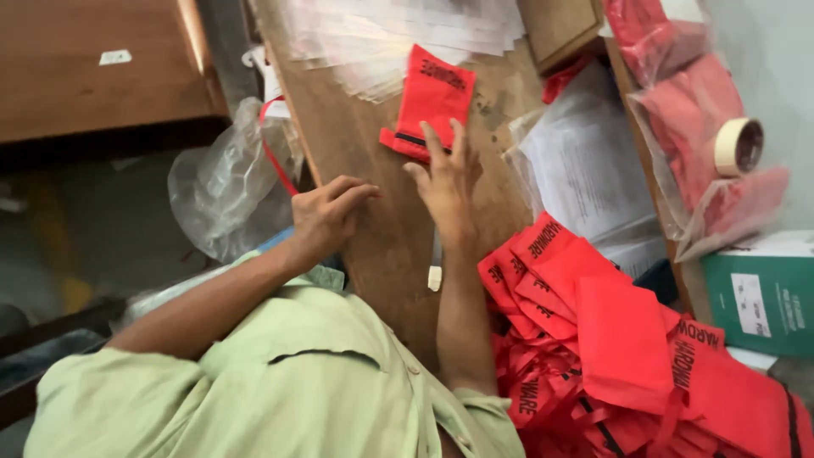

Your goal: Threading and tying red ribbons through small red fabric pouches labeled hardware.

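Note:
My right hand (445, 182) lies flat on the wooden tabletop (373, 144), its fingertips pressing the near edge of a folded red fabric bag (428, 97) with black print. My left hand (329, 216) rests at the table's left edge with its fingers loosely curled and nothing in it. It sits a short way left of my right hand. A small white strip (435, 263) lies on the wood beside my right forearm. My light green shirt (280, 382) fills the bottom of the view.
A heap of red printed bags (610, 339) lies at the lower right. Clear plastic sleeves (398, 34) are stacked at the top. Papers in plastic (585, 161), bagged red fabric (678, 110), a tape roll (738, 146) and a green box (763, 293) crowd the right. A crumpled plastic bag (225, 187) hangs at the left.

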